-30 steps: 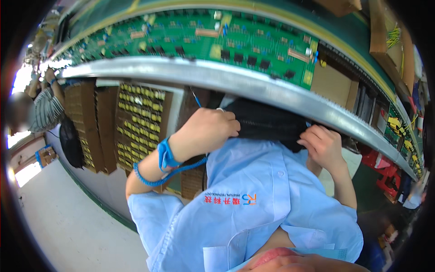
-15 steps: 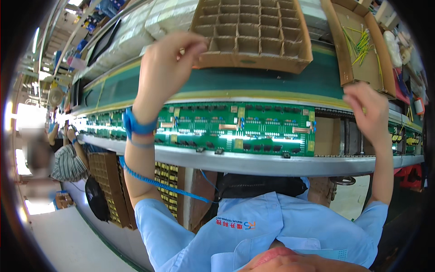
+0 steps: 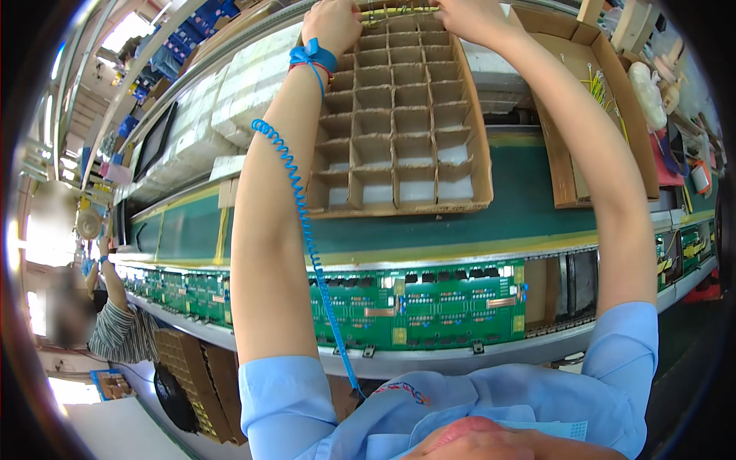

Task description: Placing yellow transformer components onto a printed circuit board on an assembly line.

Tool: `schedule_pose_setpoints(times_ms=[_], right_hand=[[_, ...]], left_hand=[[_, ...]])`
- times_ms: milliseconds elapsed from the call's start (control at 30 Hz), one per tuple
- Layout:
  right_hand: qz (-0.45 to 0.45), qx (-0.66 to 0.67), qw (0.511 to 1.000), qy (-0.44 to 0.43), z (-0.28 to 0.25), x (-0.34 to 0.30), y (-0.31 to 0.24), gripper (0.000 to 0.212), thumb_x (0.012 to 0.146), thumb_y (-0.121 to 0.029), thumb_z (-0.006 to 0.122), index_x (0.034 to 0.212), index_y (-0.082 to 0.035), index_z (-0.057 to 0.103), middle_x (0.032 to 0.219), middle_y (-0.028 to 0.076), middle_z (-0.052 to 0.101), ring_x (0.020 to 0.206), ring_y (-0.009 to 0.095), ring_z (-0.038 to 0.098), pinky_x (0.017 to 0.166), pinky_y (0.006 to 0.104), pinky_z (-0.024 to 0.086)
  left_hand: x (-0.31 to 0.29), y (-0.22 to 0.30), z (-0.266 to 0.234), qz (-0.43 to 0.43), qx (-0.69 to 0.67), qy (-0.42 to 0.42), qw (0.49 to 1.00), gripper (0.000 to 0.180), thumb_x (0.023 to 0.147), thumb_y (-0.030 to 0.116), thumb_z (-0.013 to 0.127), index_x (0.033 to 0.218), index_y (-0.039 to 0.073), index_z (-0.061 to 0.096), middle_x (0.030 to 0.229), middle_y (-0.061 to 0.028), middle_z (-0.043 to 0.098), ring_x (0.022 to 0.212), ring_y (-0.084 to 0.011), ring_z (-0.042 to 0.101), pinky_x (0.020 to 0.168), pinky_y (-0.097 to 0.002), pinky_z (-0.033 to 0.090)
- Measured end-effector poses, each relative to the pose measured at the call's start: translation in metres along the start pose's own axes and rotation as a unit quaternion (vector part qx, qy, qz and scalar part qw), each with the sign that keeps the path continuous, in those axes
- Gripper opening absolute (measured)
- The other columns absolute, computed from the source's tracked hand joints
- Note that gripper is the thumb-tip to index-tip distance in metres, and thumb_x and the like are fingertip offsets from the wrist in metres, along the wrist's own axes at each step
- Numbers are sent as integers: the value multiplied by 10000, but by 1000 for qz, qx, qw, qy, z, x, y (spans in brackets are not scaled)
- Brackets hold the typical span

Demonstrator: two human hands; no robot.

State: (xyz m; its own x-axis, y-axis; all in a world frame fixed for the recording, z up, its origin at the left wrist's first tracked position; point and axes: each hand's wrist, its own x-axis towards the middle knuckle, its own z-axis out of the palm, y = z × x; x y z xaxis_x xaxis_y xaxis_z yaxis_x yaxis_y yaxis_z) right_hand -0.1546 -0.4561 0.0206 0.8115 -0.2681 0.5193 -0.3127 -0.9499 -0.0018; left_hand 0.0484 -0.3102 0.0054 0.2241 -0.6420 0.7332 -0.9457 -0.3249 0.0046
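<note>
My left hand [image 3: 333,27] reaches to the far left corner of a cardboard divider box [image 3: 400,208], its fingers curled in at the top rim of the view. My right hand [image 3: 477,18] reaches the opposite far corner, fingers bent inward. What either hand pinches there is too small or cut off to make out. Between them, yellow-and-dark parts [image 3: 395,14] sit in the farthest cells, while the nearer cells show bare bottoms. Around my left wrist is a blue wrist strap [image 3: 313,57] with a coiled cord [image 3: 295,180] hanging down along the forearm.
A row of green circuit boards [image 3: 452,310] lies along the metal rail before me. Beyond runs a green belt [image 3: 521,180]. An open carton [image 3: 563,172] with yellow-green wires stands at right, and white foam blocks [image 3: 199,115] at left. Another person in a striped shirt [image 3: 126,333] works farther left.
Both hands have moved away from me, to the box's far end. My view has shifted, showing more of the divider box and its farthest cells.
</note>
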Motion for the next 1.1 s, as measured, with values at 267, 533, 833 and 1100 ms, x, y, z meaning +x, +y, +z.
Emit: schedule_pose_setpoints(times_ms=[267, 533, 833, 1100], right_hand=[[39, 71, 997, 2, 39, 6, -12, 159, 805, -195, 652, 881, -88, 743, 889, 178, 712, 903, 356, 682, 791, 482, 533], [67, 72, 993, -57, 38, 3, -11, 172, 842, -234, 655, 904, -120, 767, 911, 166, 722, 878, 335, 694, 766, 457, 543], [165, 76, 974, 136, 48, 6, -11, 390, 853, -397, 659, 953, -27, 731, 1072, 209, 651, 1032, 369, 616, 853, 490, 504], [25, 243, 955, 170, 43, -1, 5, 508, 812, -458, 693, 1036, -3, 723, 1151, 227, 638, 1132, 369, 591, 927, 492, 494]], left_hand=[[9, 16, 30, 20, -132, 39, 990, 217, 783, 340, 711, 797, 136, 785, 832, -153, 723, 841, -333, 684, 805, -471, 473], [15, 55, 38, -62, 53, -20, 996, 312, 771, 450, 717, 861, 157, 774, 1013, -137, 671, 1066, -320, 584, 953, -470, 398], [21, 53, 70, -94, 10, 84, 992, 237, 837, 280, 641, 874, 62, 726, 985, -150, 697, 1038, -327, 615, 931, -479, 433], [42, -6, -44, -129, -232, 96, 959, 246, 904, 197, 637, 906, -47, 673, 809, -168, 702, 767, -249, 680, 708, -367, 528]])
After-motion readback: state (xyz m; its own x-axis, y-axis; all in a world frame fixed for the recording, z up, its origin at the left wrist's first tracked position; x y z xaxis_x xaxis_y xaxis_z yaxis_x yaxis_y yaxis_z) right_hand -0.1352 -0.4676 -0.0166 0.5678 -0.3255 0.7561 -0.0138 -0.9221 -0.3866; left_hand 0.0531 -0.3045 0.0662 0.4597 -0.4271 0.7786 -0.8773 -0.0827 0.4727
